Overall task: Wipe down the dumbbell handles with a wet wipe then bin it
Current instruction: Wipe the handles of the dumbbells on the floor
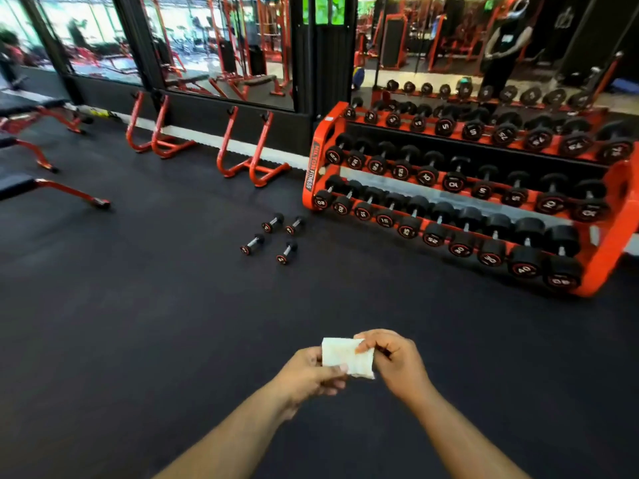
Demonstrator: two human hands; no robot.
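A folded white wet wipe is held low in front of me, above the black floor. My left hand pinches its lower left edge between thumb and fingers. My right hand pinches its upper right corner. Several small black dumbbells with metal handles lie loose on the floor farther ahead, well apart from both hands. No bin is in view.
A red three-tier rack full of black dumbbells stands at the right against a mirror. Red bench frames line the far wall, and benches stand at the left. Black rubber floor stretches between me and the loose dumbbells.
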